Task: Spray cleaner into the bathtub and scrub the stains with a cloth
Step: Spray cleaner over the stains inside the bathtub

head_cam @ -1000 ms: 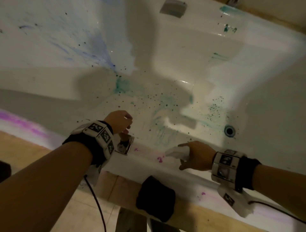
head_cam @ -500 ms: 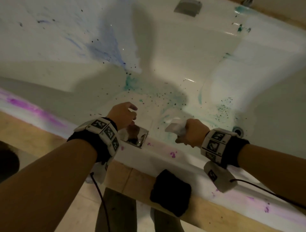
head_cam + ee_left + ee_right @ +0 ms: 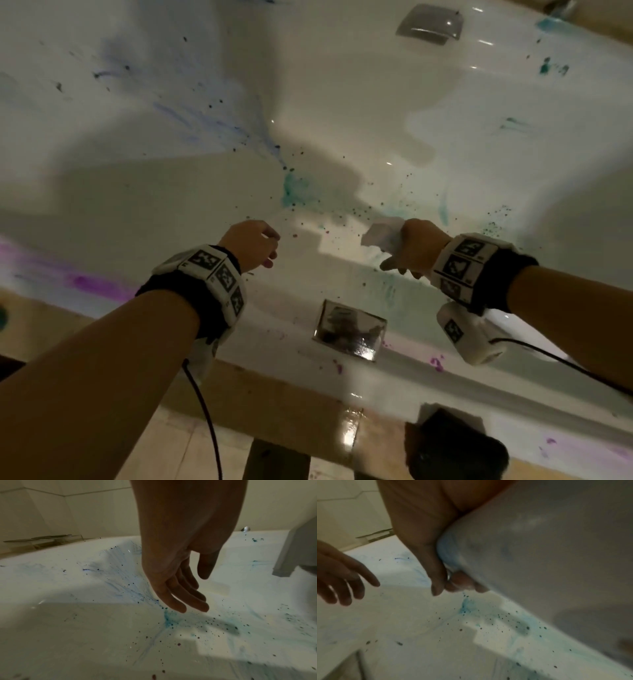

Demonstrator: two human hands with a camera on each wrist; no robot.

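Observation:
The white bathtub [image 3: 342, 102] is spattered with a teal stain [image 3: 294, 192] on its floor, blue streaks [image 3: 205, 126] on the far wall and dark specks around them. My right hand [image 3: 411, 246] grips a white spray bottle [image 3: 378, 236], nozzle pointing left over the tub floor. In the right wrist view the bottle [image 3: 539, 547] fills the right side, and my fingers [image 3: 447, 585] curl at its neck. My left hand [image 3: 270, 250] hangs empty above the tub with relaxed fingers [image 3: 188, 595], just above the teal stain [image 3: 169, 620]. A black cloth [image 3: 455, 448] lies on the tub's near edge.
A square chrome plate [image 3: 349, 330] is set in the near rim, which carries purple smears [image 3: 89, 284]. A grey fitting [image 3: 430, 24] sits high on the far wall. Tiled wall [image 3: 85, 513] rises behind the tub, and the floor [image 3: 171, 445] lies below the rim.
Both hands have moved forward from the near rim out over the tub floor. The right hand has carried the spray bottle with it. The left hand has left the chrome plate.

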